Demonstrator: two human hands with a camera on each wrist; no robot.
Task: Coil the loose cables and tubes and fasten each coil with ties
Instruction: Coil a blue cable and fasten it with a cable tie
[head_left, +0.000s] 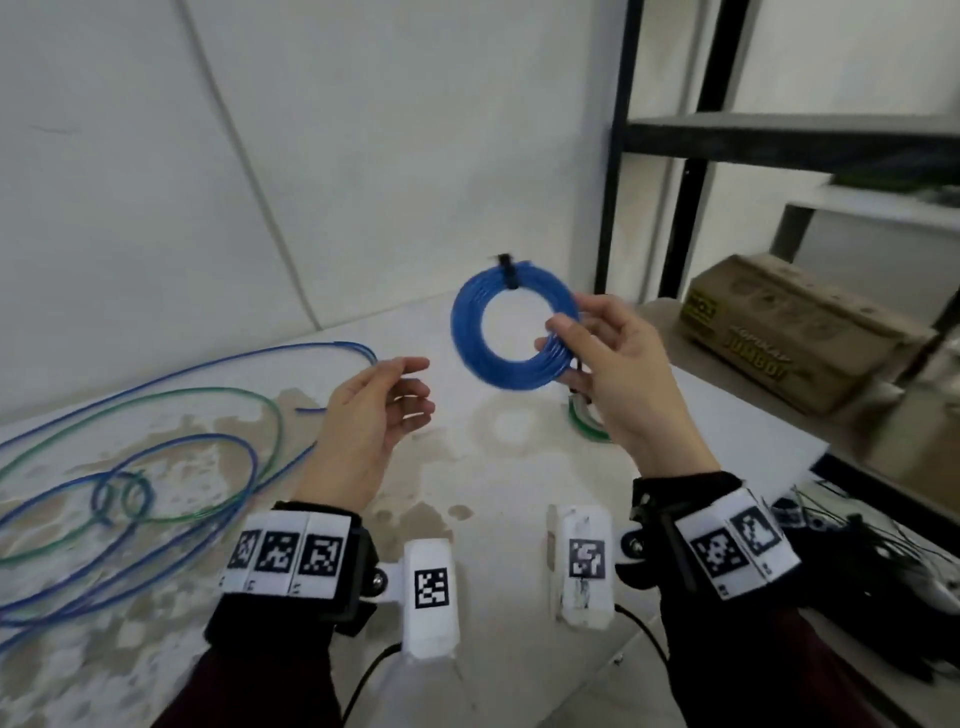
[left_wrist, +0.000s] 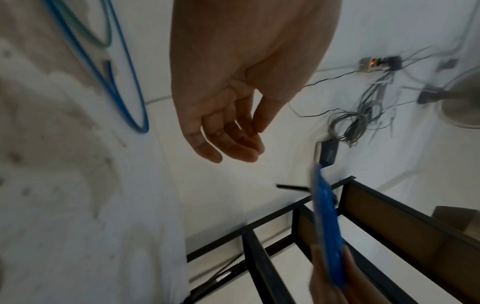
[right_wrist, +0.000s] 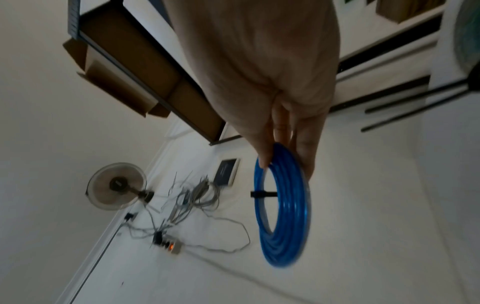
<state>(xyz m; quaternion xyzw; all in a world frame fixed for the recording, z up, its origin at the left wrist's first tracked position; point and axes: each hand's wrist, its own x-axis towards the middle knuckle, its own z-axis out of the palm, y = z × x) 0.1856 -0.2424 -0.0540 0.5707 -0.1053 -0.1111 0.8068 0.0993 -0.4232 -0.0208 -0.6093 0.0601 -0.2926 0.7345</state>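
A blue tube coil (head_left: 498, 332) hangs in the air above the table, bound at its top by a black tie (head_left: 508, 270). My right hand (head_left: 576, 338) pinches the coil's right side between thumb and fingers; the right wrist view shows the blue coil (right_wrist: 285, 205) and its black tie (right_wrist: 262, 194) below the fingertips. My left hand (head_left: 405, 387) floats to the coil's left with loosely curled fingers, holding nothing, as the left wrist view of the left hand (left_wrist: 228, 133) confirms. Loose blue and green tubes (head_left: 156, 441) sprawl over the table's left half.
A green coil (head_left: 587, 423) lies on the table behind my right hand. A white stained table (head_left: 467, 467) meets the wall at the back. A black metal shelf (head_left: 779, 140) with a cardboard box (head_left: 795, 332) stands at the right. Dark cables (head_left: 857, 545) lie off the table's right edge.
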